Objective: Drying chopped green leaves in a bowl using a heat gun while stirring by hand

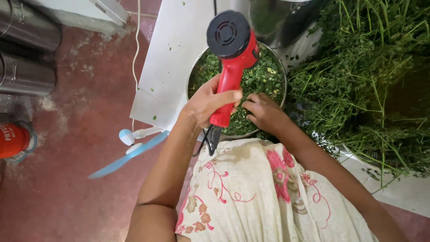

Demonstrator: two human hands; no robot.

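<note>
Heat gun [231, 49]: red body, black round rear vent, black cord below the grip; left hand [207, 102] clenched around its handle, above a steel bowl [281, 74] of chopped green leaves [262, 80]. Right hand [265, 112], just beside, fingers curled into the leaves. White desk [170, 58] beneath.

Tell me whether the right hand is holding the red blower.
No, the left hand grips the red blower; the right hand rests in the leaves in the metal bowl.

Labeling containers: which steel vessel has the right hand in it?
The round steel bowl of plucked green leaves; the right hand rests in it. The steel pot behind stands untouched.
</note>
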